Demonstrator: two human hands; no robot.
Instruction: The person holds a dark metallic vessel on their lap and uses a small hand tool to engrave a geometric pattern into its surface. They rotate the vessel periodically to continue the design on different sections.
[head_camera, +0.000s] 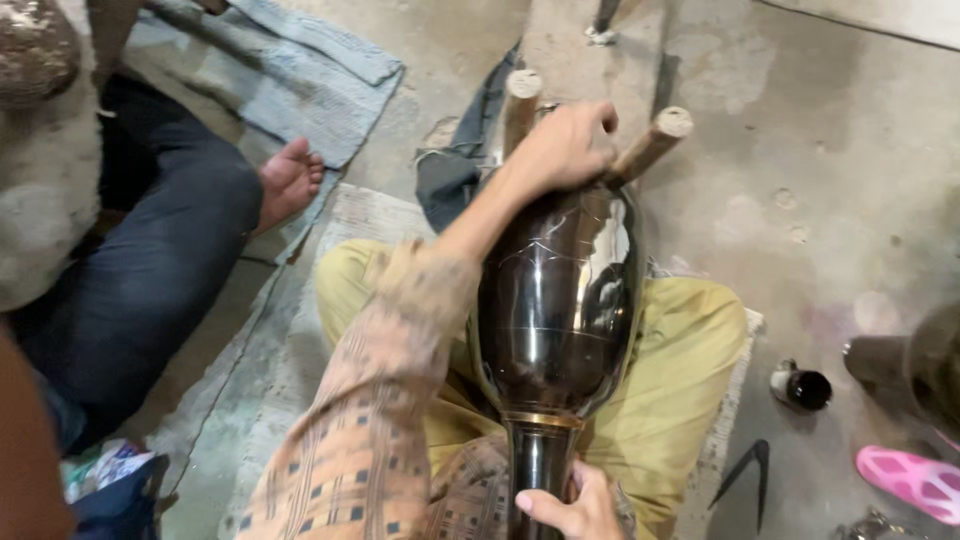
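Polished dark metal fills the middle of the frame: a big vase (555, 310) lies across the lap, neck toward the bottom edge. Right hand (575, 505) wraps that neck in a closed grip; left hand (568, 145) presses down, fingers curled, on the far end by two wooden pegs (650, 145). Steady, even pressure should keep it from rolling. At right, a small black cup (802, 388) lies on the floor, its contents unseen.

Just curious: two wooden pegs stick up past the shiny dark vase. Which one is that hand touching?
The right-hand peg, slanting rightward: the left hand rests against it. The other peg stands clear.
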